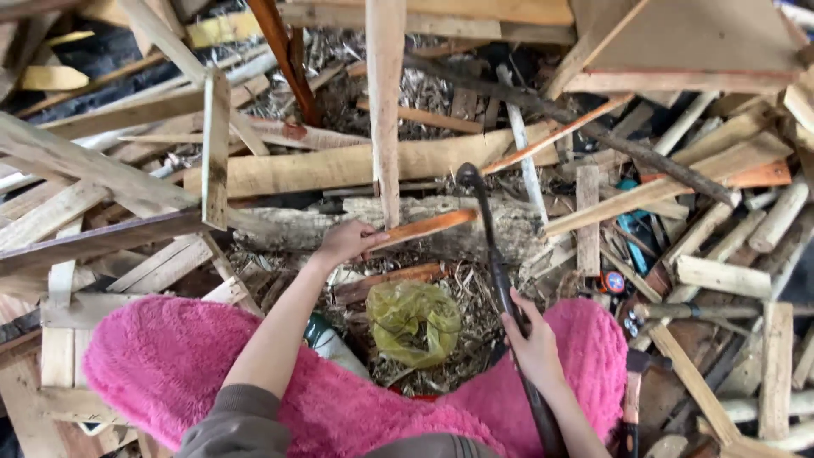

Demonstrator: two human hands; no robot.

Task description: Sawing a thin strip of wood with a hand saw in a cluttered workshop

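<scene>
A thin orange-brown stick [424, 227] lies slanted across a pale log [475, 225]. A dark long-handled tool [500, 280], perhaps a hatchet, stands nearly upright beside it.

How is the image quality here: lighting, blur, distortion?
Head view: soft, even daylight, no glare; dark gaps at upper left. Left hand holding the orange stick and right hand on the dark tool look slightly soft. Planks bow toward the edges, a wide-angle effect.

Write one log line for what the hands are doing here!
left hand: holds orange wood strip on log | right hand: grips dark long-handled tool | between knees: yellow bag
</scene>
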